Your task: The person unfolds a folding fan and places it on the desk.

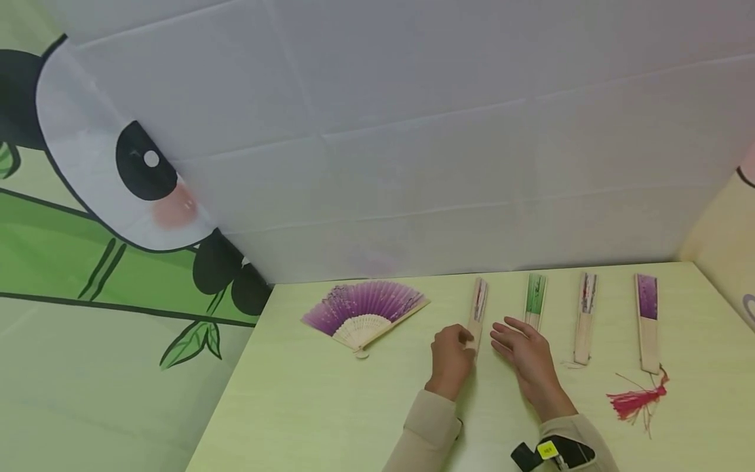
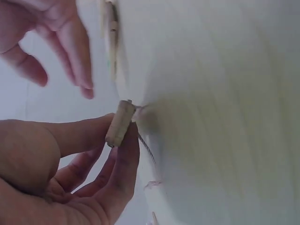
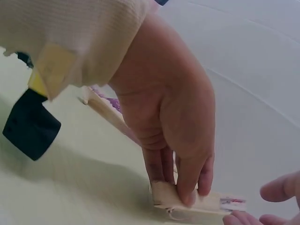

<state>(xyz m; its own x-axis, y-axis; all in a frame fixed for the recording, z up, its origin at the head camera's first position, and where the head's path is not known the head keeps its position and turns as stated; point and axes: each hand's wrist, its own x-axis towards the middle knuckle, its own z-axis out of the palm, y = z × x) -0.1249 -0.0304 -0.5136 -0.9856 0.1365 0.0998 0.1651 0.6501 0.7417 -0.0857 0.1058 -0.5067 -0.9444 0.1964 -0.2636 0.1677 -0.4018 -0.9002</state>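
My left hand [image 1: 453,357] pinches the lower end of a folded hand fan [image 1: 478,301] with pale wooden ribs and whitish patterned cloth. The left wrist view shows the rib ends of this fan [image 2: 120,123] between thumb and fingers, a thin cord trailing from them. To its right, my right hand [image 1: 527,360] hovers with fingers extended and nothing in its grasp. Just beyond that hand lies a folded green fan [image 1: 535,295], its lower part hidden by the fingers. An unfolded purple fan [image 1: 371,311] lies spread to the left of my left hand.
Farther right on the pale yellow-green table [image 1: 295,419] lie a folded whitish patterned fan [image 1: 584,321] and a folded purple fan [image 1: 649,321] with a red tassel [image 1: 639,400]. A white sheet [image 1: 413,164] stands along the table's back edge.
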